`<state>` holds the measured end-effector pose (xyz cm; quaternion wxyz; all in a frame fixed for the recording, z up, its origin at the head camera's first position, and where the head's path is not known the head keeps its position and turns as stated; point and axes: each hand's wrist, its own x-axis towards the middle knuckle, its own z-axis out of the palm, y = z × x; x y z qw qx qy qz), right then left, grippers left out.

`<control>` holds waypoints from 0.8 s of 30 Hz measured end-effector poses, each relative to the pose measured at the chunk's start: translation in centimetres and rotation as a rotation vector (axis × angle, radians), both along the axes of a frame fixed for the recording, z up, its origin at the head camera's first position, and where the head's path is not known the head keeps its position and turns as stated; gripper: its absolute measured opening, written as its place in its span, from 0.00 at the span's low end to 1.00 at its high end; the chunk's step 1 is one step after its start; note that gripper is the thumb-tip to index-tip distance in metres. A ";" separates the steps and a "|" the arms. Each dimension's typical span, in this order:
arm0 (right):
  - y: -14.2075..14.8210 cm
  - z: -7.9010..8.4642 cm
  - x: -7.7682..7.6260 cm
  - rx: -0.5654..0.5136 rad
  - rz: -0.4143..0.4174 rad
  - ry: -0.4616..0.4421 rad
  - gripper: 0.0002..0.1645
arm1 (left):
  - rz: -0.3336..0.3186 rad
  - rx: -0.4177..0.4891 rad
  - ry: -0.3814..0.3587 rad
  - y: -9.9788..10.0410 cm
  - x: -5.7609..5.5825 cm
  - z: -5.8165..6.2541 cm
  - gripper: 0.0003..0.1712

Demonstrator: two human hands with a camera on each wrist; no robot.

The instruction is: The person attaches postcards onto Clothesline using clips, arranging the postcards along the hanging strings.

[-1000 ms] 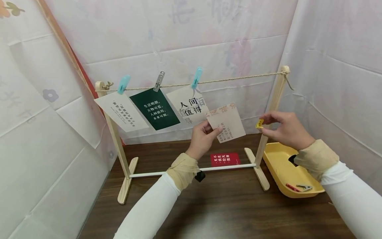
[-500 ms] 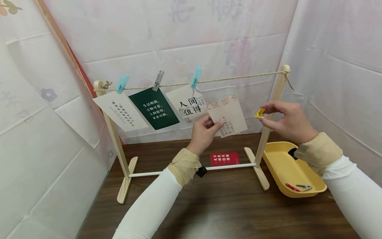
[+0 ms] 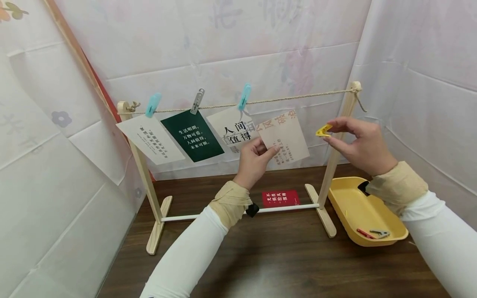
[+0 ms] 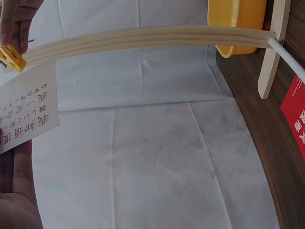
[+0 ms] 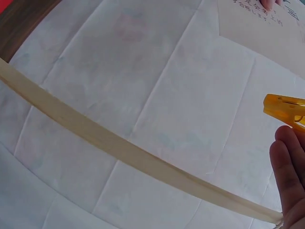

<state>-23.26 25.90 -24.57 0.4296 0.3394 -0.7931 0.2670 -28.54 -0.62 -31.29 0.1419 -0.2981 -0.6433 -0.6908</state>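
Observation:
My left hand (image 3: 253,163) pinches a cream card (image 3: 285,134) with printed characters by its lower left edge. The card's top edge lies just under the twine line (image 3: 298,97), right of the last hung card. To the right, my right hand (image 3: 363,145) holds a yellow clothes peg (image 3: 323,130) between thumb and fingers, its tip pointing left toward the card, a short gap between them. The right wrist view also shows the peg (image 5: 283,109) at the fingertips, apart from the card (image 5: 259,28). In the left wrist view the card (image 4: 31,105) is partly cut off.
A white card (image 3: 150,138), a green card (image 3: 192,135) and a cream card (image 3: 232,128) hang from pegs on the wooden frame (image 3: 143,174). Behind the white bottom bar lies a red card (image 3: 279,198). A yellow tray (image 3: 357,211) with several pegs stands right.
My left hand has risen slightly, bringing the cream card up toward the twine. My right hand has moved a little up and left, and the yellow peg has turned in its fingers.

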 end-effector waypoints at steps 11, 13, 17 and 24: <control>-1.3 2.7 0.4 -0.025 0.026 0.032 0.19 | 0.017 0.006 0.000 0.0 -0.1 0.7 0.13; -1.5 3.1 0.3 -0.021 0.034 0.049 0.19 | 0.019 0.003 0.007 -0.1 -0.2 0.8 0.13; -1.9 3.8 0.1 -0.022 0.051 0.073 0.18 | 0.023 -0.008 0.011 -0.2 -0.1 0.9 0.13; -2.7 4.9 -0.1 -0.102 0.101 0.081 0.15 | 0.025 -0.017 0.000 -0.3 0.0 1.2 0.14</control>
